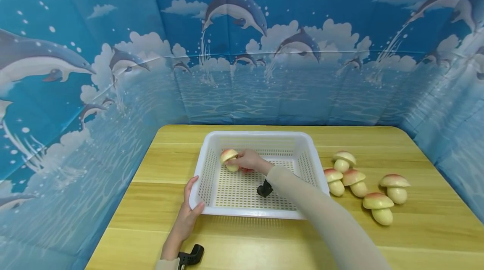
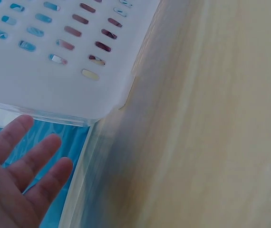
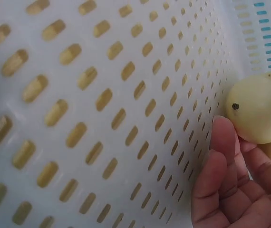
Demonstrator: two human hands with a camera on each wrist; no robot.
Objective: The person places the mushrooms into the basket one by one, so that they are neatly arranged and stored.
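Right-hand grip is closed round one mushroom inside the basket, toward its far left, while the left hand, fingers extended, touches its near-left corner; good placement likely needs a steady basket and gentle release.

Spread fingers just below a white basket

Lower left: left hand, three fingers straight and apart, tips near the rim, contact unclear. Upper left: rows of slots, with blue, dark red and cream visible through them. Behind the fingers: blue sheeting. Right: wood-grain tabletop, shadowed near the basket.
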